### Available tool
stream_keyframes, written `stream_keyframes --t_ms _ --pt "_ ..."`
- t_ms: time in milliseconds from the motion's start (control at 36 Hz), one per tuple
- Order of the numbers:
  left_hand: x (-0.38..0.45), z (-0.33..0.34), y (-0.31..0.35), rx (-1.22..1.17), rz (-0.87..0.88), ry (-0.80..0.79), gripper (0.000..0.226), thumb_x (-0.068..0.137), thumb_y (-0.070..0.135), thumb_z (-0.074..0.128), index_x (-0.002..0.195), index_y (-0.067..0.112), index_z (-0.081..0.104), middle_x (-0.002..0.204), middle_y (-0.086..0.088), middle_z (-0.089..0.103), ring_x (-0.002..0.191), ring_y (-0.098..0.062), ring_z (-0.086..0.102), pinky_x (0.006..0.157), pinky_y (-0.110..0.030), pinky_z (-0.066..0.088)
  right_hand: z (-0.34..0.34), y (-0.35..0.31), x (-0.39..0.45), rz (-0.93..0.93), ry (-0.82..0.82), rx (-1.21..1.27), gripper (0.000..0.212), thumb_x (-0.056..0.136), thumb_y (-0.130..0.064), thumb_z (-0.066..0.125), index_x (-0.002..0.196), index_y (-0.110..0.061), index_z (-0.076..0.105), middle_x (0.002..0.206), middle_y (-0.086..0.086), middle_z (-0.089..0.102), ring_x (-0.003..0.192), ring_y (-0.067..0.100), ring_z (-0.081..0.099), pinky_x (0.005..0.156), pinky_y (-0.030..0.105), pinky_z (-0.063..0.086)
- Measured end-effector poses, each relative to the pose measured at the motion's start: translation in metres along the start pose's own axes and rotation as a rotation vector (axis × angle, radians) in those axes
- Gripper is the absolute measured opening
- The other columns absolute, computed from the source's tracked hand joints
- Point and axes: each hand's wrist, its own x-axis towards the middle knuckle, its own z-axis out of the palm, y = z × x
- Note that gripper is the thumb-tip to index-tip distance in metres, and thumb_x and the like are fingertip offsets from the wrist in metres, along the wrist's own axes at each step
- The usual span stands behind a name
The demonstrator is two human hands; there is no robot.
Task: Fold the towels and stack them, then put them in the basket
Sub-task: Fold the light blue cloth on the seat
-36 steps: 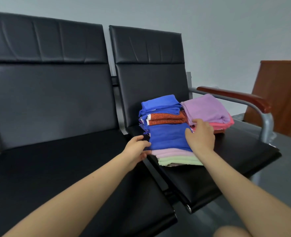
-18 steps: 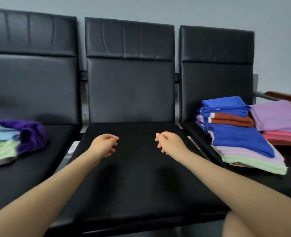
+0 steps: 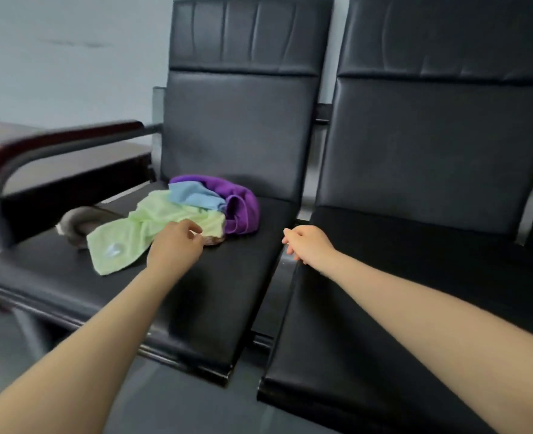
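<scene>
the left hand (image 3: 177, 242) had swung from the folded stack to the unfolded heap, its grip loosely curled, touching the green towel (image 3: 140, 233) but not clearly grasping. the right hand (image 3: 309, 245) hovered released. blue towel (image 3: 193, 195) and purple towel (image 3: 240, 205) awaited folding on the bench (image 3: 212, 292).

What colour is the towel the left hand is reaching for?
Light green towel, clearest in the head view.

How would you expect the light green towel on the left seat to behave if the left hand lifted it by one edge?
The light green towel lies rumpled and creased, so it would probably hang limp. It looks thin, so likely light. Its far end lies against the blue towel, which might shift.
</scene>
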Motion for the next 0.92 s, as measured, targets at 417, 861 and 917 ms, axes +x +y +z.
stream_keyframes --t_ms 417,861,917 --pt "0.008 -0.023 -0.085 0.076 -0.186 0.243 0.043 0.095 0.034 0.047 0.135 0.018 0.051 0.139 -0.009 0.046 0.126 -0.032 0.038 0.097 -0.042 0.037 0.108 -0.114 0.073 -0.302 0.062 -0.328 0.035 0.096 -0.033 0.045 0.12 -0.012 0.061 0.121 0.011 0.057 0.116 0.03 0.049 0.088 0.037 0.042" --pt "0.021 -0.01 -0.096 0.237 -0.143 0.309 0.032 0.097 0.031 0.044 0.119 0.02 0.065 0.115 -0.006 0.058 0.1 -0.029 0.055 0.079 -0.037 0.04 0.123 -0.121 0.109 -0.269 0.006 -0.054 0.039 0.096 -0.032 0.05 0.061 -0.02 0.04 0.06 -0.003 0.041 0.058 0.016 0.038 0.052 0.031 0.025" --pt "0.021 -0.013 -0.096 0.211 -0.14 0.312 0.032 0.097 0.03 0.044 0.118 0.021 0.066 0.115 -0.007 0.059 0.099 -0.03 0.056 0.079 -0.038 0.042 0.113 -0.14 0.101 -0.283 0.017 0.179 0.036 0.095 -0.025 0.05 0.063 -0.018 0.038 0.062 -0.002 0.036 0.06 0.015 0.033 0.055 0.03 0.025"
